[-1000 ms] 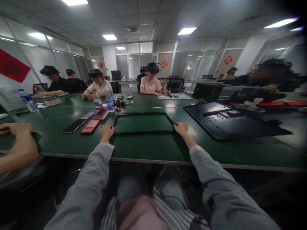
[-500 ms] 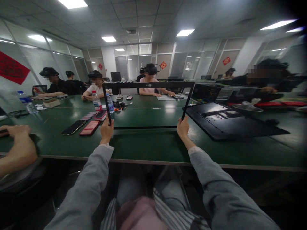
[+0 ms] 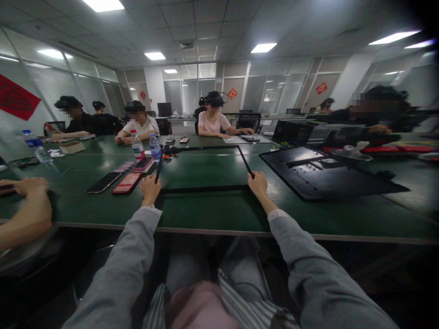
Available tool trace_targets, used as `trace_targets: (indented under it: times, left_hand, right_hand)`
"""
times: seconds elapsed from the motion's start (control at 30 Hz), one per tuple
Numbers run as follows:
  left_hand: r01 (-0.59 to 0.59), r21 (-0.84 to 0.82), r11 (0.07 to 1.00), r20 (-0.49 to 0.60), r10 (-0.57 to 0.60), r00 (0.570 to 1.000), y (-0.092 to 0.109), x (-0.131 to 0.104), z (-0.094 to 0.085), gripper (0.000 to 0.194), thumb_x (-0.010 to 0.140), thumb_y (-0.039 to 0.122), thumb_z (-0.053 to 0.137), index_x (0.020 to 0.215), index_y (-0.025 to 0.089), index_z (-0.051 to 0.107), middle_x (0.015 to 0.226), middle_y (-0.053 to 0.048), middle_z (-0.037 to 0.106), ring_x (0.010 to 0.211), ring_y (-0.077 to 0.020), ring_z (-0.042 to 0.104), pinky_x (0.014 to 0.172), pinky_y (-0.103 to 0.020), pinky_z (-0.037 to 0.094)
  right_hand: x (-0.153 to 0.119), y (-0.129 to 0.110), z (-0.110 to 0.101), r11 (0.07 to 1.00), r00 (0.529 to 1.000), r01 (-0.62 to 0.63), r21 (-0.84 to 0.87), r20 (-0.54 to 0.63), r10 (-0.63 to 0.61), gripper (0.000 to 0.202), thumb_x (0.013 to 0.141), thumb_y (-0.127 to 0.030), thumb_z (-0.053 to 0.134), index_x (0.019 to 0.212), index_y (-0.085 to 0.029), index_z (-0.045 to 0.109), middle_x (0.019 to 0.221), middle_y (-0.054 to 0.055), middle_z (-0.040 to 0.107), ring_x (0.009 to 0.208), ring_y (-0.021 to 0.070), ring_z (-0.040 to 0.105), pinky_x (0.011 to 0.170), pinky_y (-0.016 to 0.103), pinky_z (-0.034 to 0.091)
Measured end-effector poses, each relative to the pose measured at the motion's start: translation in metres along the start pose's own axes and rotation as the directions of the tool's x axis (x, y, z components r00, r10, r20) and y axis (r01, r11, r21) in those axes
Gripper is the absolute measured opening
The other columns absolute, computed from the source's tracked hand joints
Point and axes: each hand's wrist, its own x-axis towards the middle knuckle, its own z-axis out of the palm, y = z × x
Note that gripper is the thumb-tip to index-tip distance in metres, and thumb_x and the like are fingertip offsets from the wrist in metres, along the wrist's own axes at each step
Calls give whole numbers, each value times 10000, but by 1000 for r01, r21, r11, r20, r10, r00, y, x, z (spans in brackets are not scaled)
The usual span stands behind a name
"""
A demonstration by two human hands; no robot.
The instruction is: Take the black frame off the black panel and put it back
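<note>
Gripping a thin black frame (image 3: 206, 188) by its two short sides, we hold it over the desk (image 3: 212, 214), back from the front edge. Our left hand (image 3: 150, 189) is curled closed around the left bar, towards the near corner; our right hand (image 3: 258, 183) is closed likewise on the right bar. The far bar looks raised, though we cannot tell whether the near bar touches the desk.

We judge the frame to be fully free: it is apart from the black panel (image 3: 305, 187) lying towards the desk's right side, and green desktop shows through its opening. Taking hold at both ends is done; we have yet to let go, and what else may be left we cannot tell.

Left of the frame lie a red phone (image 3: 126, 183) and a black phone (image 3: 104, 183), with a red-capped bottle (image 3: 137, 148) standing behind them. A co-worker's hand (image 3: 32, 186) is further left, above the front edge.
</note>
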Motion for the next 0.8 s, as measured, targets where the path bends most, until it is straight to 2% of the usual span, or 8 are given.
trace_targets:
  times: [0.1, 0.2, 0.33, 0.47, 0.57, 0.63, 0.7, 0.8]
  left_hand:
    - [15, 31, 999, 127, -19, 992, -5, 1, 5, 377, 949, 358, 522, 1234, 254, 746, 1371, -143, 627, 1306, -372, 444, 1032, -549, 404]
    - [32, 54, 998, 195, -42, 980, -8, 3, 9, 353, 929, 372, 544, 1165, 249, 775, 1386, -139, 625, 1325, -392, 428, 1041, -574, 392]
    - [44, 68, 997, 215, -57, 975, -9, 5, 11, 360, 922, 376, 548, 1168, 243, 775, 1418, -134, 608, 1334, -396, 435, 1057, -577, 384]
    - [46, 77, 996, 218, -62, 974, -9, 6, 11, 388, 931, 390, 548, 1238, 257, 745, 1428, -136, 600, 1335, -394, 443, 1064, -577, 385]
    - [37, 57, 998, 188, -47, 981, -6, 4, 10, 478, 966, 418, 512, 1382, 230, 654, 1444, -159, 582, 1354, -387, 427, 1068, -578, 387]
    - [-20, 4, 1000, 196, 19, 980, -3, 3, 9, 506, 982, 462, 501, 1420, 241, 623, 1466, -150, 570, 1369, -371, 417, 1076, -565, 389]
    - [-109, -83, 991, 252, 127, 959, -1, 0, 9, 470, 985, 503, 511, 1367, 276, 665, 1448, -120, 597, 1376, -347, 425, 1092, -541, 386]
    - [-202, -219, 955, 296, 262, 919, 0, -3, 7, 400, 961, 541, 569, 1206, 288, 759, 1339, -98, 679, 1348, -321, 478, 1105, -503, 388]
  right_hand:
    - [2, 6, 4, 996, 996, -15, -88, 87, 22, 439, 959, -354, 483, 1210, -93, 730, 1139, 202, 644, 1066, 279, 583, 961, 384, 445]
    - [3, 10, 7, 987, 992, 0, -163, 124, 21, 431, 944, -355, 511, 1196, -100, 750, 1153, 203, 646, 1122, 292, 560, 1005, 409, 424]
    - [3, 13, 9, 982, 991, -10, -187, 133, 36, 409, 929, -345, 544, 1201, -124, 754, 1213, 205, 620, 1170, 300, 529, 1024, 417, 410]
    - [2, 10, 9, 991, 991, -42, -130, 119, 58, 439, 977, -382, 461, 1201, -132, 745, 1190, 200, 613, 1158, 304, 517, 1027, 440, 401]
    - [3, 5, 4, 996, 996, -78, -51, 29, 80, 463, 986, -393, 416, 1223, -128, 712, 1210, 206, 583, 1172, 318, 488, 1021, 471, 397]
    - [6, 5, -4, 995, 993, -95, -8, -75, 94, 440, 965, -362, 428, 1233, -126, 686, 1261, 214, 547, 1205, 331, 458, 1023, 495, 390]
    - [9, 11, -19, 993, 974, -115, 26, -196, 117, 424, 943, -322, 434, 1244, -127, 660, 1304, 223, 520, 1253, 350, 426, 1038, 533, 373]
    - [15, 40, -53, 980, 904, -171, 97, -380, 196, 453, 932, -275, 414, 1318, -130, 600, 1373, 248, 489, 1360, 378, 372, 1090, 607, 317]
